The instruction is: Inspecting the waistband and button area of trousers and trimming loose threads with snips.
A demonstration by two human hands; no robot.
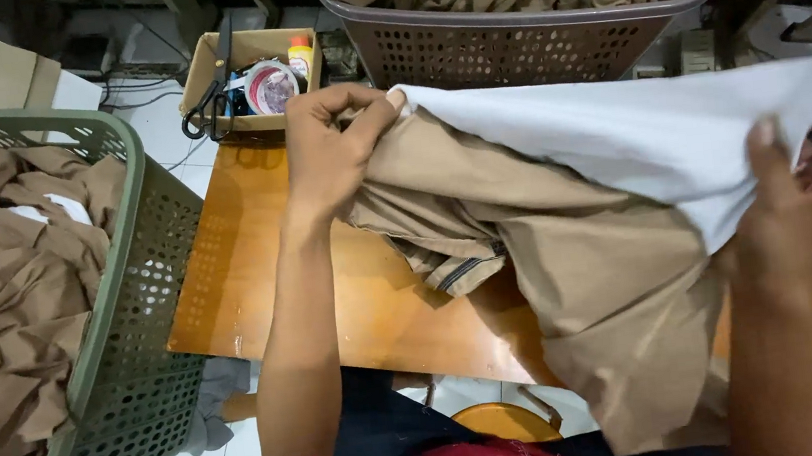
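Together we hold a soft tan garment [593, 289] with a smooth white lining [637, 133] over the right half of the glossy orange wooden worktop [259, 264]. Our left hand [328, 151] has its grip pinched on the folded edge where white meets tan; our right hand [791, 208] has its grip clenched on the lining's far end. At the worktop's far left corner sits a small cardboard box [249, 74] holding black scissors [207, 103]. A perforated green plastic basket [126, 338] of crumpled tan cloth stands beside the left edge, and a brown perforated basket [527, 39] beyond the far edge.
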